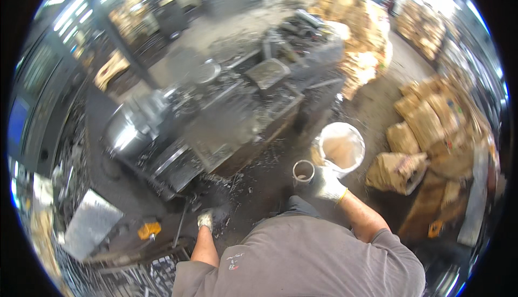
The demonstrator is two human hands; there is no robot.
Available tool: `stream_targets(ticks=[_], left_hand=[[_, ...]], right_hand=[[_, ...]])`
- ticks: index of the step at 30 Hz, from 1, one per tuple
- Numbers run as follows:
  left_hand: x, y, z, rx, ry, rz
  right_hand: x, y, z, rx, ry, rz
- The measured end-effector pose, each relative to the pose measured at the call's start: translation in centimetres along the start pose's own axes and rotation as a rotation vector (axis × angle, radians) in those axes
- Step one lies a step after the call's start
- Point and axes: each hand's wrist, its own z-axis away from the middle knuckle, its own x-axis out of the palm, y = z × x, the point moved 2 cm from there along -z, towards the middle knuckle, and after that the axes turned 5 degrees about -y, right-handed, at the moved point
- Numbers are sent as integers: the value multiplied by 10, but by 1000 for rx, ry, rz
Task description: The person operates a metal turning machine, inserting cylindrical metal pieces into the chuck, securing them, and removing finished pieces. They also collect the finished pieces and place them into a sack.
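My right hand (329, 184), in a whitish work glove, holds a short metal tube (303, 180). The tube's round open end faces up, and the fingers around it are partly hidden. Just beyond the glove stands a white-lined round container (362, 147) with something tan inside. My left hand (205, 219), gloved too, hangs low beside a thin metal rod (183, 222). It is small and blurred, so its fingers cannot be made out. In front of me is a lathe-like machine (221, 135), with a shiny round metal part (129, 129) at its left end.
Brown sacks (429, 121) are piled on the right, with a crumpled paper sack (396, 170) nearer me. A wrapped tan stack (353, 21) stands beyond the machine. At left are a metal sheet (93, 225), a yellow tool-like object (149, 230) and scattered metal scrap (145, 278).
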Motion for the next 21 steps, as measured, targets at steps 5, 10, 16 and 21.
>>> stream_targets(ticks=[5, 10, 16, 21], left_hand=[[4, -16, 114, -542, 284, 1108], [-26, -38, 198, -1021, 881, 240], [-139, 94, 225, -847, 1406, 393], [-143, 54, 212, -598, 1461, 266]], right_hand=[[-12, -26, -137, -333, -77, -47], [-20, -63, -243, -361, -222, -26], [-16, -42, -301, -594, -321, 9], [-120, -92, -341, -787, -555, 201]])
